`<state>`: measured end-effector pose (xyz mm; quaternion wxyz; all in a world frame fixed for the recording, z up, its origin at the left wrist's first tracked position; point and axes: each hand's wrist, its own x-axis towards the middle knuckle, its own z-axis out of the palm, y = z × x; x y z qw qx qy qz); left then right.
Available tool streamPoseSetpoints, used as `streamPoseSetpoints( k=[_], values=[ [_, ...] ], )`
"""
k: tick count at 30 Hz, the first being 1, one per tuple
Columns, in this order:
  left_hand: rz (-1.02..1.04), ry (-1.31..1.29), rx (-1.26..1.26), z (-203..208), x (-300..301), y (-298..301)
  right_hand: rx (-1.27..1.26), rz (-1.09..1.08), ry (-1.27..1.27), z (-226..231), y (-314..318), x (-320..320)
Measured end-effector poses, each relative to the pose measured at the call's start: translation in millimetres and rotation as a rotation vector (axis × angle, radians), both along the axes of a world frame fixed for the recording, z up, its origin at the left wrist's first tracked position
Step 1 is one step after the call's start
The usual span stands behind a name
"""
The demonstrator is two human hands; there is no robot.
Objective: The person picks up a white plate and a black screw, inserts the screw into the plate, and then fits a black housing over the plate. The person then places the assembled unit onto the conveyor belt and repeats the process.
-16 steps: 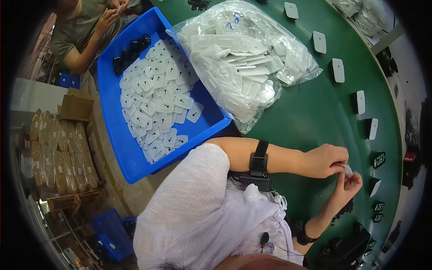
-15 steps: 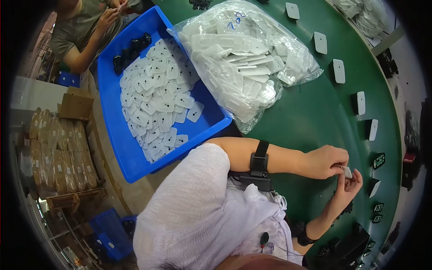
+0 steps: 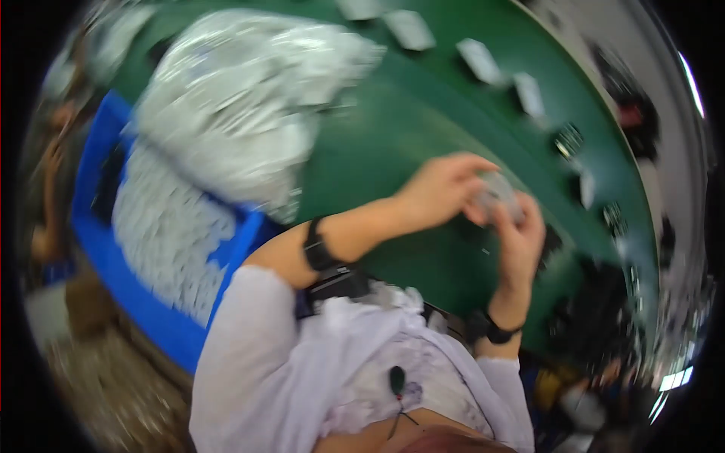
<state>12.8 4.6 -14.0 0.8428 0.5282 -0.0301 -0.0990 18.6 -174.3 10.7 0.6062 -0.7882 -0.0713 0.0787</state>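
Both my hands meet over the green table, with a small whitish plastic piece between them, blurred by motion. My left hand pinches it from the left, with fingertips at its upper and lower edges. From the right, the thumb and fingers of my right hand close on it too. The piece looks like a flat plastic cover; its details are smeared. Just beside my right hand lies a small heap of black parts.
A blue bin full of white plastic pieces stands to the left. A large clear bag of white parts lies behind it. White housings and circuit boards line the far right of the green table. Another person sits far left.
My view has swung right, so the bin and bag shift left in the picture. My hands still hold the piece together, and more of its face shows now.
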Motion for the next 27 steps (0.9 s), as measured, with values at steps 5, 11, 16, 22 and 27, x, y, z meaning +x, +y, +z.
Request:
streamPoseSetpoints(
  k=[5,11,16,22,27],
  values=[
    [0.209,0.019,0.445,-7.5,16.8,17.2,-0.127,0.056,-0.024,23.5,-8.7,1.2],
    [0.395,-0.341,1.031,-25.6,24.0,24.5,-0.700,-0.293,-0.373,35.7,-80.8,97.1],
    [0.439,-0.425,1.376,-17.4,10.7,12.1,-1.176,-0.466,-0.436,14.4,-75.0,190.2],
    [0.262,-0.440,1.591,-8.3,-9.0,5.3,-1.380,-0.036,-0.115,15.2,-52.2,215.0],
    [0.207,-0.655,1.340,-10.8,-17.9,24.6,-0.133,0.190,-0.125,-2.0,-45.4,118.5]
  ],
)
